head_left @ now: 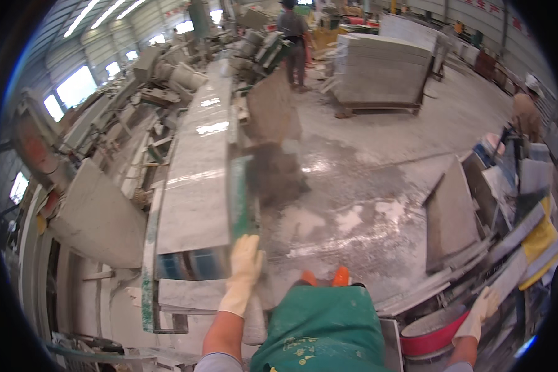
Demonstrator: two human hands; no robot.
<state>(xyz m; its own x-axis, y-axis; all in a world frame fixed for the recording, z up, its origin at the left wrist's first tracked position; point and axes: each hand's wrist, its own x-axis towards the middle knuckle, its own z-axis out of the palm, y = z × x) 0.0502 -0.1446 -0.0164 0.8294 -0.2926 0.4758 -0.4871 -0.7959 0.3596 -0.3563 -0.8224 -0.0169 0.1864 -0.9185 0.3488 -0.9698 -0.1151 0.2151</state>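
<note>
My left hand (247, 263), in a pale glove, grips the near right corner of a long grey polished stone slab (198, 173). The slab lies on a roller bench, with a blurred green edge strip (240, 198) along its right side. My right hand (482, 308), also gloved, is out at the lower right against the ends of stacked thin stone strips (508, 266), just above a red basin (437, 338). Whether its fingers close on a strip is unclear. A green apron (319, 328) and orange shoe tips (325, 277) show below me.
A grey slab (99, 214) leans at the left of the bench, and another (451, 214) leans on a rack at the right. A dark stone piece (273, 115) stands beyond on the wet floor. A pallet of stacked slabs (381, 71) sits far back. One person (293, 37) stands ahead, another (527, 111) at the right.
</note>
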